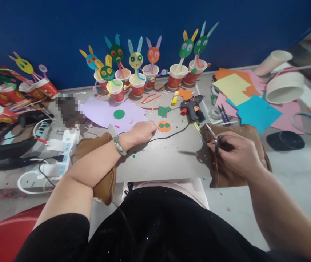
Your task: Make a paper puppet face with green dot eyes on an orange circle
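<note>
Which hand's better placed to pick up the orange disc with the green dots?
Left, I'd say: the left hand lies right beside the orange disc; the right hand is farther off, holding scissors.

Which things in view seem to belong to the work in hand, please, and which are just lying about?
Likely part of it:
scissors, in the right hand
orange oval with green dots, by the left hand
glue gun
green paper

Likely just lying about:
dark oval object
red seat

no readable text anywhere
</note>
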A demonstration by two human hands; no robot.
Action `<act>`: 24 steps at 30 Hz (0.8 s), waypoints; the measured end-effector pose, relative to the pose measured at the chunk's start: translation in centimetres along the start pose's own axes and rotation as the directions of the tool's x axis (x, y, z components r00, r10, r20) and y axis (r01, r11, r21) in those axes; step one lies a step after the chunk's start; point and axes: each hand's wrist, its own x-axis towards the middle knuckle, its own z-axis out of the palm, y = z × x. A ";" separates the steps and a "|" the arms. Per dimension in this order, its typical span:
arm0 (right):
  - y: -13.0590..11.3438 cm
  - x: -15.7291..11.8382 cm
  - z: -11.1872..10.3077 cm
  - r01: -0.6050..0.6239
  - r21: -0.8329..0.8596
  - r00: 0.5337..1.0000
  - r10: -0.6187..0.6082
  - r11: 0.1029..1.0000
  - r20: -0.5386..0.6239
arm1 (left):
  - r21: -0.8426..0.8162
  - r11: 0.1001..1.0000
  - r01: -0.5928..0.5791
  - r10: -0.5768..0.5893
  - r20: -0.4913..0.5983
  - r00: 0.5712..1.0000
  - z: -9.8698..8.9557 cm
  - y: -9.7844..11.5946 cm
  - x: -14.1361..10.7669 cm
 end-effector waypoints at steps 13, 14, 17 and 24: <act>0.8 -0.7 0.9 0.172 -0.018 0.985 -0.172 0.985 -0.015 | 0.015 1.000 -0.007 0.006 0.017 1.000 -0.2 0.2 -0.1; 0.8 -0.7 0.9 0.174 -0.021 0.985 -0.174 0.985 -0.015 | 0.015 1.000 -0.007 0.007 0.019 1.000 -0.2 0.2 0.0; 0.7 -0.8 1.0 0.172 -0.025 0.985 -0.172 0.985 -0.013 | 0.018 1.000 -0.007 0.007 0.022 1.000 -0.2 0.3 0.0; 0.7 -1.1 1.0 0.147 -0.008 0.989 -0.147 0.989 -0.016 | 0.025 1.000 -0.004 0.004 0.009 1.000 0.0 0.1 0.1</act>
